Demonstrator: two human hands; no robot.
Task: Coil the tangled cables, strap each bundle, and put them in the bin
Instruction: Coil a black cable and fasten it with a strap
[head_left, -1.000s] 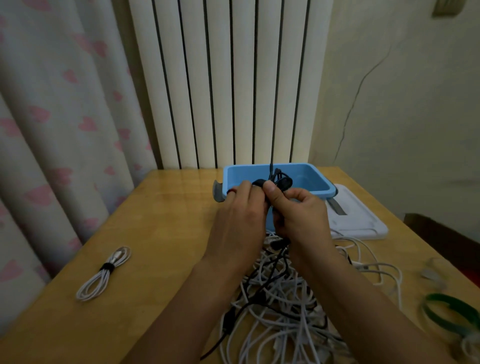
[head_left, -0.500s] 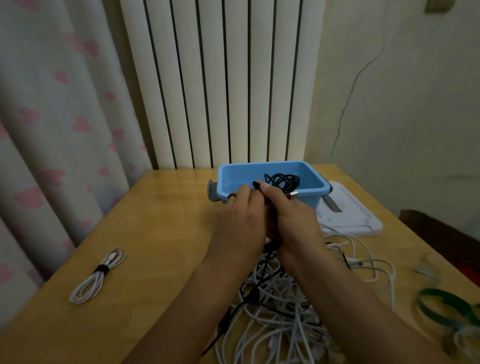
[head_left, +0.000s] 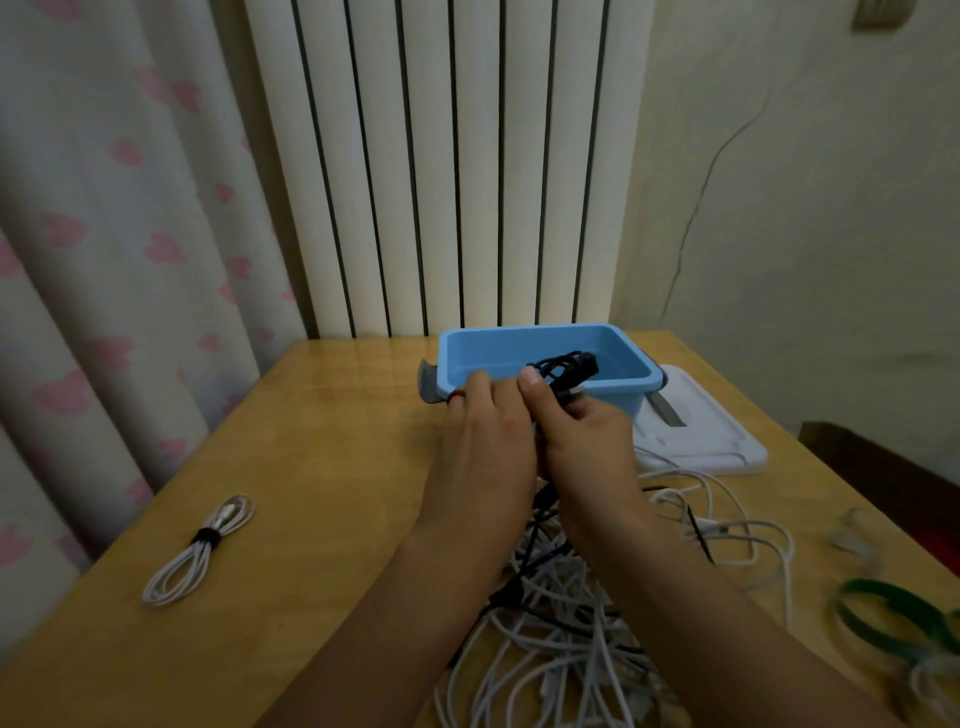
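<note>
The wooden surface (head_left: 322, 467) carries all items. A tangled pile of white and black cables (head_left: 582, 618) lies near the front edge. The blue bin (head_left: 519, 345) stands at the far edge. Both hands are raised in front of the bin: the right hand (head_left: 587, 447) has its grip clamped on a black cable coil (head_left: 566, 370); the left hand (head_left: 485, 447) touches it, and whether its grip is closed cannot be told. A strapped white bundle (head_left: 200, 548) lies well apart at left.

**Cables, straps and bin on the worktop**

A coiled black cable (head_left: 563, 371) is held above the blue bin (head_left: 540, 345) at the far edge. Tangled white cables (head_left: 582, 634) sprawl near the front edge; a strapped white bundle (head_left: 200, 548) lies left; green straps (head_left: 898, 610) lie right.
</note>
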